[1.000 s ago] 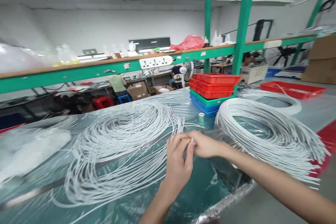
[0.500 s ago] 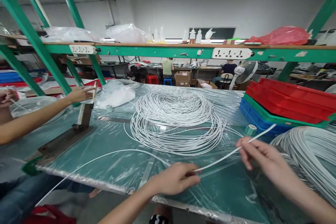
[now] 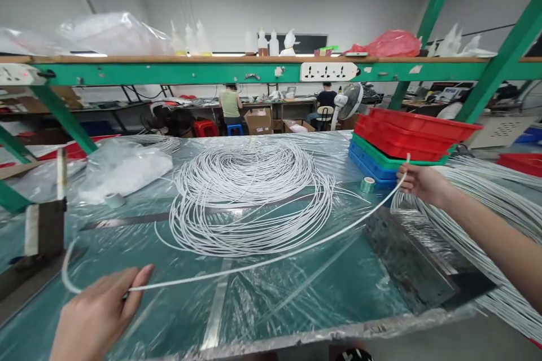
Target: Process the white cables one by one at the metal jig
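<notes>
My left hand [image 3: 99, 316] is closed around a white cord [image 3: 271, 259] near the table's front left edge. My right hand [image 3: 421, 182] pinches the same cord at the right, just in front of the stacked trays. The cord stretches in a shallow curve between both hands, above the plastic-covered green table [image 3: 296, 304]. A short tail of cord loops out past my left hand. Behind the stretched cord lies a large coil of white cord [image 3: 249, 197]. A second bundle of white cords [image 3: 478, 220] lies under my right forearm.
Red, green and blue trays [image 3: 406, 144] are stacked at the right. A small tape roll [image 3: 367, 184] stands beside them. A dark metal plate [image 3: 419, 265] lies at the front right, an upright post [image 3: 46, 220] at the left. A clear plastic bag [image 3: 122, 169] lies back left. People sit at far benches.
My hands have moved far apart, left hand toward the left front, right hand up toward the trays, drawing the cord out long. The view swung; the neighbouring person's arms are out of sight.
</notes>
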A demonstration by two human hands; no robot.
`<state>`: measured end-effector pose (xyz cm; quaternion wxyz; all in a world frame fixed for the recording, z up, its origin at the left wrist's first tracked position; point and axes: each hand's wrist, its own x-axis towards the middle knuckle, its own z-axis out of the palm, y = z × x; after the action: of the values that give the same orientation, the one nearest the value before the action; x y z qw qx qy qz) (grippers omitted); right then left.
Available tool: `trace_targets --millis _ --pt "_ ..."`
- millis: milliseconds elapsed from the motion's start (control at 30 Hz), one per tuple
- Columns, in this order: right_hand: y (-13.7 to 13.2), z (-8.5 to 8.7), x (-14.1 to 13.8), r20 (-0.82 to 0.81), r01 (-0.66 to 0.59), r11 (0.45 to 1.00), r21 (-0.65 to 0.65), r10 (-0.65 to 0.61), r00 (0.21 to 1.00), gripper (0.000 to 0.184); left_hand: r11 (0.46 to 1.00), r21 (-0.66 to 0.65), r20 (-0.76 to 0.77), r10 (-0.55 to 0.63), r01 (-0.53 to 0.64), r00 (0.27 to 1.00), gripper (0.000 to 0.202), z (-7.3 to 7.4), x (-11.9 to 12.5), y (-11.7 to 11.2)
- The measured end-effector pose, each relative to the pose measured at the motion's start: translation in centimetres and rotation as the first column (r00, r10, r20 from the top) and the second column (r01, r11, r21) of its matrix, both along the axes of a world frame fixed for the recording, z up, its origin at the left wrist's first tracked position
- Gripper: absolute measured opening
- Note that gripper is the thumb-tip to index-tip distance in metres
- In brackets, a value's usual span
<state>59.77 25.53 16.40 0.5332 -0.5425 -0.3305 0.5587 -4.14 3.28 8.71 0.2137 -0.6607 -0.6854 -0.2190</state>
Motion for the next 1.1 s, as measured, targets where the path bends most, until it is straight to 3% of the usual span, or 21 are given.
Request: trace_targets --millis 100,233,300,400,467,600,733,833,933,1000,1033,1100 --pt "3.6 -0.8 -1.8 0.082 -0.062 0.998 -0.029 0.064 0.995 0.042 0.983 0.111 -0.060 -0.141 0.147 0.988 0.042 1.2 0.2 3.9" --pt "8.7 -0.8 -4.1 0.284 -0.054 0.998 -0.021 0.058 0.957 0.028 0.953 -0.017 -0.118 -0.304 0.304 0.945 0.039 1.5 2.3 10.7" --pt "10.3 -0.7 -5.1 0.427 -0.063 0.995 -0.074 0.089 0.900 0.021 0.950 -0.105 -0.147 -0.307 0.294 0.940 0.035 0.8 3.4 13.6" --pt "11.0 -1.0 -5.6 0.606 -0.136 0.984 -0.118 0.180 0.775 0.039 0.950 -0.160 -0.201 -0.296 0.266 0.934 0.028 -1.5 3.9 16.2" --pt "10.6 -1.5 -4.8 0.711 -0.168 0.979 -0.113 0.197 0.675 0.045 0.950 -0.167 -0.244 -0.298 0.263 0.923 0.038 -3.6 3.4 16.6" --pt "8.7 -3.0 -0.9 0.906 -0.165 0.977 -0.132 0.187 0.381 0.026 0.958 -0.185 -0.332 -0.272 0.221 0.903 0.054 -7.2 1.8 15.4" --pt "7.3 -4.9 3.1 0.980 -0.111 0.988 -0.111 0.128 0.151 0.034 0.947 -0.250 -0.295 -0.273 0.202 0.916 0.051 -8.3 1.7 12.4" --pt "6.9 -6.6 4.6 0.998 -0.086 0.996 -0.025 0.030 0.063 0.037 0.905 -0.345 -0.195 -0.328 0.248 0.924 0.052 -6.7 3.6 8.7" --pt "6.9 -8.4 5.2 0.998 -0.101 0.994 -0.037 0.042 0.049 0.041 0.858 -0.387 -0.151 -0.422 0.339 0.894 0.051 -2.5 7.4 3.9" --pt "7.1 -9.2 5.3 0.996 -0.112 0.991 -0.071 0.075 0.037 0.044 0.878 -0.319 -0.201 -0.431 0.357 0.880 0.046 1.5 10.1 1.1" --pt "7.2 -9.5 5.4 0.996 -0.109 0.991 -0.083 0.086 0.027 0.044 0.913 -0.209 -0.252 -0.396 0.350 0.883 0.044 3.6 11.1 0.0" --pt "7.4 -9.7 5.3 0.995 -0.097 0.990 -0.100 0.101 0.009 0.042 0.970 0.035 -0.316 -0.216 0.239 0.924 0.040 7.5 11.9 -1.2"
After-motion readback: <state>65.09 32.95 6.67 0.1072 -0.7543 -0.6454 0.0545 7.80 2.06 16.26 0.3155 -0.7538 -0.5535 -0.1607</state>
